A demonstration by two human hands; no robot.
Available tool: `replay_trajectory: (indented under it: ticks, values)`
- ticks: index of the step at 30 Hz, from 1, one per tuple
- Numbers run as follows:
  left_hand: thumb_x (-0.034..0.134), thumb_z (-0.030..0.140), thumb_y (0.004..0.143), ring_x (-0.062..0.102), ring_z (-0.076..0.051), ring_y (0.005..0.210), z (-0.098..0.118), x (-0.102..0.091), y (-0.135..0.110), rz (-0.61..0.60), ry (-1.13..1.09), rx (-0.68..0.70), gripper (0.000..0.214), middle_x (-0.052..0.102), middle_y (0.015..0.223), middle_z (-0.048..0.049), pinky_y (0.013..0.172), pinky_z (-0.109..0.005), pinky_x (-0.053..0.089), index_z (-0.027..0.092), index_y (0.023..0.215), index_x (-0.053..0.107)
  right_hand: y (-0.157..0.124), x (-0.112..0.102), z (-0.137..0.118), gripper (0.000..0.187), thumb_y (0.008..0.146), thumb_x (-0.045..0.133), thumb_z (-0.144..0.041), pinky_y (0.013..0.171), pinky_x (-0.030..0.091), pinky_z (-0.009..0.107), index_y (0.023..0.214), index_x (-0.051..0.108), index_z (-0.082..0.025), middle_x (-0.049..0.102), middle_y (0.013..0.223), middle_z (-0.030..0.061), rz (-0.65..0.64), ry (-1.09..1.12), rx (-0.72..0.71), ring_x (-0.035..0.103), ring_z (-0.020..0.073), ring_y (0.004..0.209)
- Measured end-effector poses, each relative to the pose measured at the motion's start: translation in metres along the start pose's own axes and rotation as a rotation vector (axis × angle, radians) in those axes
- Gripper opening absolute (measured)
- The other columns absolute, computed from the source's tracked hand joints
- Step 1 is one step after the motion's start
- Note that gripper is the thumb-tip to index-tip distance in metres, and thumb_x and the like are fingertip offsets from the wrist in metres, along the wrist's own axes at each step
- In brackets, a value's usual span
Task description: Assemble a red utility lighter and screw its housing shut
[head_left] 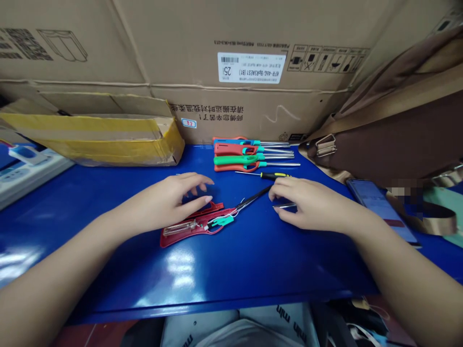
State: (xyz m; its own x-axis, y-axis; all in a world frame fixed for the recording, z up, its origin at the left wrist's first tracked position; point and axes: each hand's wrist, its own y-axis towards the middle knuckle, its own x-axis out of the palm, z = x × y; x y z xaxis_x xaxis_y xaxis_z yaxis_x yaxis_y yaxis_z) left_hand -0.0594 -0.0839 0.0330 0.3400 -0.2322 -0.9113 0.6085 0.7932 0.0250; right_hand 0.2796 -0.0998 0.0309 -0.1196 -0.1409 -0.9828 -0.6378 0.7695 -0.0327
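Note:
My left hand [177, 200] hovers with fingers apart over an opened red gas lighter shell [181, 233]. Inside the shell lie a clear fuel tank [180, 228], a teal trigger piece [222, 220] and thin white wires. A second red shell piece [211, 208] is partly hidden behind my left thumb. From the shell's right end a black rod [256, 196] runs up toward my right hand [307, 205]. My right fingers are curled, with a gap to the thumb. A metal tube [288, 206] shows in this gap, partly under the palm; whether the fingers touch it is unclear.
Several coloured gas lighters [238, 159] lie stacked at the back, with a yellow-black screwdriver [273, 176] before them. A yellow-taped carton [137, 144] and a power strip [32, 168] stand left. A phone [379, 207] and a brown bag [394, 135] are right.

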Motion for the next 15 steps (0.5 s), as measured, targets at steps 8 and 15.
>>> replay_trajectory:
  ticks: [8,15]
  values:
    - [0.056,0.033,0.094,0.069,-0.021,0.084,-0.017,0.013,0.007,0.001,-0.004,0.059,0.031,0.074,0.100,-0.0064,0.077,-0.033,0.056,0.020,0.116,0.073,0.013,0.022,0.006,0.020,0.100,0.053,-0.020,0.101,0.050,0.051,0.115,0.067,-0.018,0.066,0.127,0.0138,0.164,-0.010,-0.097,0.059,0.0317,0.118]
    - [0.049,0.030,0.103,0.068,-0.024,0.105,-0.005,0.027,0.008,0.148,0.074,0.139,0.032,0.072,0.115,-0.0097,0.093,-0.038,0.054,0.018,0.121,0.072,0.010,0.016,0.000,0.007,0.095,0.061,-0.019,0.096,0.048,0.046,0.101,0.064,-0.021,0.069,0.111,0.0090,0.103,0.096,-0.147,0.062,0.0273,0.105]
